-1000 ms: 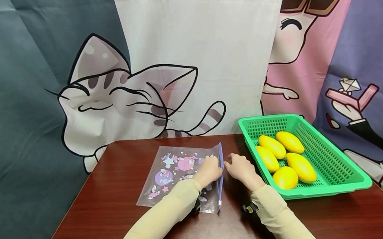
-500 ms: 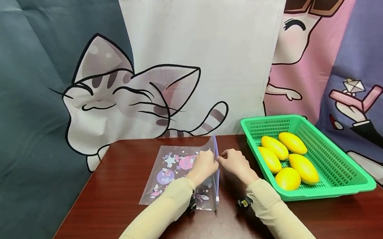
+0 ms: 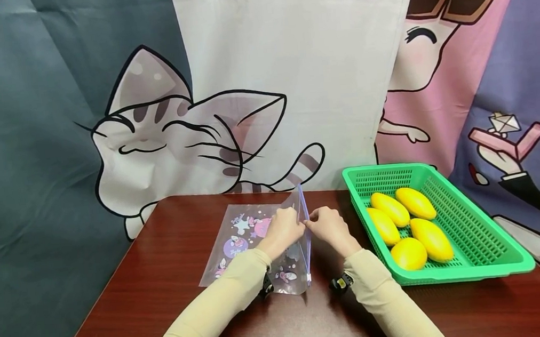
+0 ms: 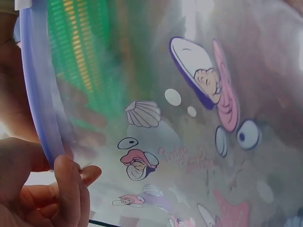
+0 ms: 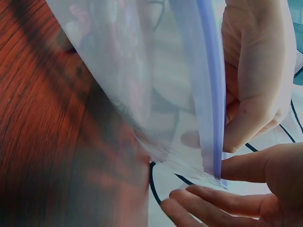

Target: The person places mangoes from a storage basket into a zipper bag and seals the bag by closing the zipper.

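Note:
A clear zip bag (image 3: pixel 235 246) with cartoon prints lies flat on its left side, its purple zip edge (image 3: pixel 308 251) raised towards the right. My left hand (image 3: pixel 282 230) grips the bag by this edge, about halfway along it. In the left wrist view, the left thumb and fingers (image 4: pixel 66 189) pinch the purple strip. From the other side, my right hand (image 3: pixel 330 230) holds the same stretch of the edge. The right wrist view shows the right thumb (image 5: pixel 246 166) against the strip and its fingers just below. A white slider (image 3: pixel 308 278) sits at the near end.
A green basket (image 3: pixel 481 270) holding several yellow mangoes (image 3: pixel 431 240) stands to the right of my right hand. Everything rests on a dark red wooden table (image 3: pixel 163 269). Behind it hangs a cartoon-printed cloth (image 3: pixel 239 42).
The right hand has come left to the zip edge and now holds it. The left hand has shifted slightly left and up, and the edge stands higher.

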`<state>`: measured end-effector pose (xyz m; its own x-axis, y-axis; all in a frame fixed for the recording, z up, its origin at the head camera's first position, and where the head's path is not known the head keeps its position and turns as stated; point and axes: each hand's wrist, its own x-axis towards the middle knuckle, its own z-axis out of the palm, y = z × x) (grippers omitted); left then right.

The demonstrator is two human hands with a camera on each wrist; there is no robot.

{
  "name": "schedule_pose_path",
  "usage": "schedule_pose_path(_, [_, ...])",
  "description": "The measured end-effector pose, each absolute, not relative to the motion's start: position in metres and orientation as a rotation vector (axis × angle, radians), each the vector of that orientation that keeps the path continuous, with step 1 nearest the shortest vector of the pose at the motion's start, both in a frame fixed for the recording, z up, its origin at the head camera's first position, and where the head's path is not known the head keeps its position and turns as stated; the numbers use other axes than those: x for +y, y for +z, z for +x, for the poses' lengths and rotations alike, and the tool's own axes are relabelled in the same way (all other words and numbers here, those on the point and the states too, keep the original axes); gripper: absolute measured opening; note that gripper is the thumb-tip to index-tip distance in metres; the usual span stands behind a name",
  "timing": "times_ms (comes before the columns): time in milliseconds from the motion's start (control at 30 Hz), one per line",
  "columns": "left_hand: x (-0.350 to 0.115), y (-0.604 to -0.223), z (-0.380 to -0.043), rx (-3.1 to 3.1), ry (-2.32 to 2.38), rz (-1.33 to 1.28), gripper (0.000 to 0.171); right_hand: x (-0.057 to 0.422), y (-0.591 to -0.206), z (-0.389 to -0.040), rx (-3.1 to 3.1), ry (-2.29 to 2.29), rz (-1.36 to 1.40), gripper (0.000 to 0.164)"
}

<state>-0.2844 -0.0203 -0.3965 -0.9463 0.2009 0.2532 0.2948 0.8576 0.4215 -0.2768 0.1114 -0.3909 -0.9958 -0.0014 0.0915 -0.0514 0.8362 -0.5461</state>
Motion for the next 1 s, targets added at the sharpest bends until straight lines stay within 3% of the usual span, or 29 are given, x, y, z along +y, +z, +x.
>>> schedule_pose_path(300, [-0.031,-0.386,-0.283,-2.805,-0.706,-0.381,0.029,0.107,-0.387,-0.279,-2.89,0.894,0.09,0.013])
schedule_pose_path(1000, [-0.061,-0.363,-0.28,-2.873,-0.57,-0.314,0.013,0.108,-0.39,-0.28,-2.871,1.167,0.06,0.01])
